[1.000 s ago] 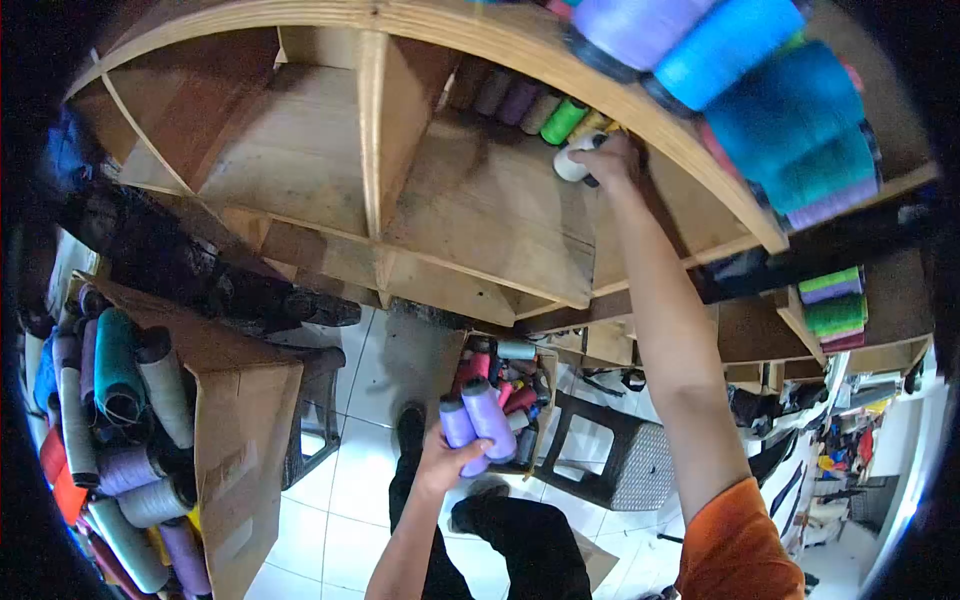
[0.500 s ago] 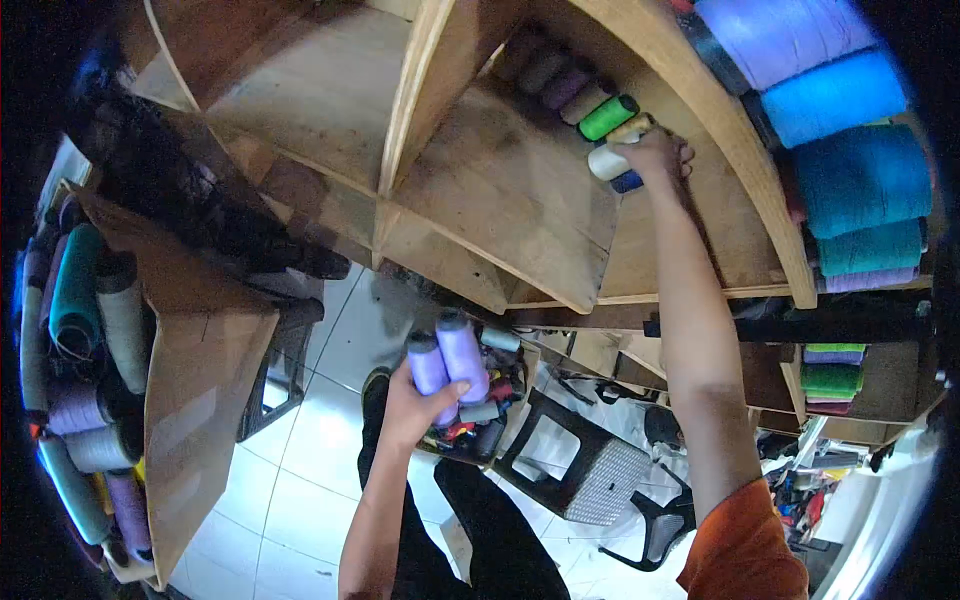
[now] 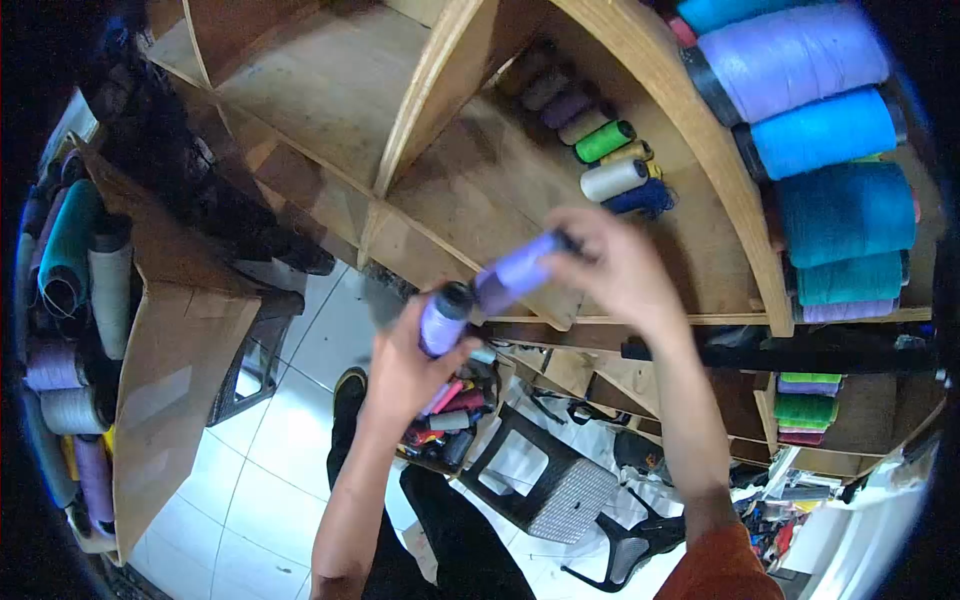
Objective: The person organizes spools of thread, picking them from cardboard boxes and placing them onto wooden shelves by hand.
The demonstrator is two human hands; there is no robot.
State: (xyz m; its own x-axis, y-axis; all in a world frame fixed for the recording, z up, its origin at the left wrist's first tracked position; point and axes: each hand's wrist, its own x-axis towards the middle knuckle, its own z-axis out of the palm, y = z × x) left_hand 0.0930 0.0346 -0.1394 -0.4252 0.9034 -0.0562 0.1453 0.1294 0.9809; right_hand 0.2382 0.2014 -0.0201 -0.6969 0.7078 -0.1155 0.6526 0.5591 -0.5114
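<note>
My left hand (image 3: 405, 365) is wrapped round a light purple thread spool (image 3: 441, 325), its dark end pointing up. My right hand (image 3: 620, 265), slightly blurred, grips another purple thread spool (image 3: 518, 272) by its dark end. That spool is tilted, its lower end close beside the one in my left hand; I cannot tell whether they touch. Behind my right hand, a row of spools lies in the shelf compartment, with a white spool (image 3: 613, 180), a dark blue spool (image 3: 642, 198) and a green spool (image 3: 604, 142) at its near end.
Large purple, blue and teal spools (image 3: 845, 215) fill the compartment at right. A cardboard box (image 3: 185, 370) of spools stands at left. Below my hands is a container of mixed spools (image 3: 455, 420), beside a black stool (image 3: 545, 480). A wooden divider (image 3: 425, 110) splits the shelf.
My right hand has left the white spool in the row and come down to a purple spool, which it now grips. My left hand, which held two purple spools, has risen slightly and keeps one.
</note>
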